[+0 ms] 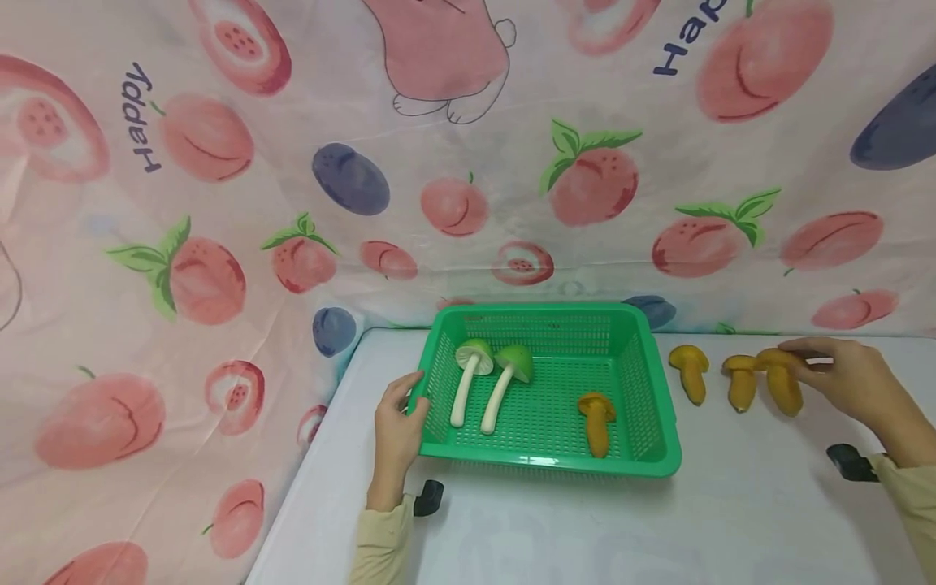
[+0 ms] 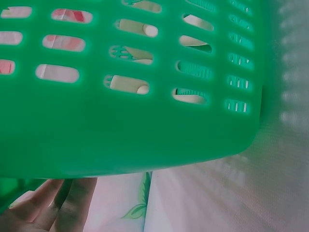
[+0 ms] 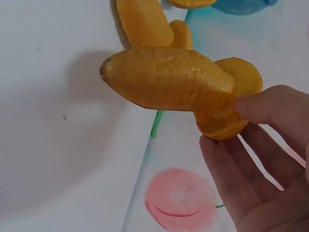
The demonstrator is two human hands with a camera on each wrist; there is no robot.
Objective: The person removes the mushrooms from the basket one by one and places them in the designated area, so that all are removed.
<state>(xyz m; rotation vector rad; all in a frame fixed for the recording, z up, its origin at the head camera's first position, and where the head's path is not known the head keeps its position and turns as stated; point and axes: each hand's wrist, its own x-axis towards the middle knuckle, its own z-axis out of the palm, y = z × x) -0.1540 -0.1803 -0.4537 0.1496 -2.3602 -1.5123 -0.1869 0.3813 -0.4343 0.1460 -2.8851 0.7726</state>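
1. losing the held mushroom (image 1: 784, 390), right of the green basket (image 1: 552, 463), seems the main risk: pinched by the cap alone in the right hand (image 1: 851, 378), with a thick stem left unsupported, so prone to swivelling or slipping under a loose pinch.
2. knocking over or shifting the neighbouring mushroom (image 1: 742, 382), also right of the basket, looks possible too; likely cause, a low sideways sweep, given caps side by side in the head view, touching or just apart, impossible to tell.
3. bumping the nearest mushroom (image 1: 690, 374), just beside the basket's right wall, or clipping the right rim; probable cause, too low a path across.
4. tilting or dragging the basket through an uneven pull by the left hand (image 1: 398, 422) at the left rim; perhaps then rolling the first green mushroom (image 1: 468, 382) and second green mushroom (image 1: 504, 386), in the basket's left half, or the inside yellow mushroom (image 1: 597, 426), near the basket's front right corner.
5. right hand: reaching in from right of the basket, thumb against the cap, other fingers gently bent and spread on the opposite side; closed only to cap width. impossible to tell whether lifted clear.
6. left hand: coming from front left of the basket, fingers along the outer wall, thumb over the rim; closed around that edge, firmness impossible to judge.
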